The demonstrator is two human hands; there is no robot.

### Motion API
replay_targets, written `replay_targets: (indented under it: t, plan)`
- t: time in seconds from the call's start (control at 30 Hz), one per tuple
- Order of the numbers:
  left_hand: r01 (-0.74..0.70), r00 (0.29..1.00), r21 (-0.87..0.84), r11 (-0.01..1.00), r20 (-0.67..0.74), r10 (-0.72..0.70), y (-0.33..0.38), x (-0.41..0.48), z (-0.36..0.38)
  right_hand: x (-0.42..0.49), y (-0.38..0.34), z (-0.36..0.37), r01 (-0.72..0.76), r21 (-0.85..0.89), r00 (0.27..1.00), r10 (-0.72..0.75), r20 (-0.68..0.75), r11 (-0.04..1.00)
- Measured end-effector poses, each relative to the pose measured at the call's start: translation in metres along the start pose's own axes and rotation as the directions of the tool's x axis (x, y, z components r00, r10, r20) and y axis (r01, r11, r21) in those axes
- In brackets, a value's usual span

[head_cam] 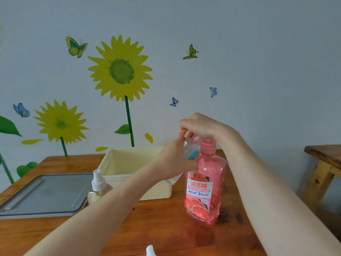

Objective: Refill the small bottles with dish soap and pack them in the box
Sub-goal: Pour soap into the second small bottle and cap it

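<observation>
At the pump top: both hands meet above the dish soap bottle point(204, 189), which stands upright on the counter point(162, 218) just right of the box.
Right grip: the right hand point(201, 126) is curled down over the pink pump head point(208, 145), fingers closed on it.
Left grip: the left hand point(171, 159) is wrapped around a small clear bottle point(190, 150), held tilted with its mouth up against the pump spout; whether soap is flowing cannot be made out.
Box: a cream plastic box point(129, 163), open-topped with smooth walls, sits on the counter behind the left forearm, touching or just beside the dish soap bottle.
Lid: a grey flat lid point(44, 194) with rounded corners lies on the counter left of the box.
Spray bottle: a clear spray bottle point(97, 185) with a white nozzle stands between lid and box, its lower part hidden by the left forearm.
Bottom edge: a white cap tip point(150, 251) is cut off by the frame; what it belongs to cannot be told.
Surface: the counter is glossy orange-brown wood with dark knots, tinted pink beneath the soap bottle.
Room: a pale blue-grey wall point(258, 61) carries sunflower point(120, 69) and butterfly stickers; a second wooden table point(324, 163) is partly cut off at right.
</observation>
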State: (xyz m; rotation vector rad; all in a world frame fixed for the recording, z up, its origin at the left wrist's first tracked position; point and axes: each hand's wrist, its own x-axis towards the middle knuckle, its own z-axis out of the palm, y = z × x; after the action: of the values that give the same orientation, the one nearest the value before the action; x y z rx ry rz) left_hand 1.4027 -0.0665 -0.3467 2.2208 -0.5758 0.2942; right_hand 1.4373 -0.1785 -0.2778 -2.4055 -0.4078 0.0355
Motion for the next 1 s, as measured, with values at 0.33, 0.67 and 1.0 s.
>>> replay_targets:
  t: [0.33, 0.67, 1.0]
  plan:
    - [0.034, 0.999, -0.042, 0.999, -0.021, -0.035, -0.007, -0.001, 0.011, 0.002, 0.006, 0.006, 0.017, 0.01, 0.999, -0.017, -0.033, 1.0]
    - [0.009, 0.999, -0.051, 0.999, -0.038, -0.011, -0.006, 0.004, 0.011, 0.005, 0.01, 0.002, 0.037, 0.083, 0.996, -0.03, -0.084, 0.996]
    - [0.008, 0.999, 0.002, 1.0, -0.031, -0.008, 0.003, 0.003, -0.001, 0.004, 0.001, -0.003, 0.012, 0.011, 0.998, -0.012, -0.056, 1.0]
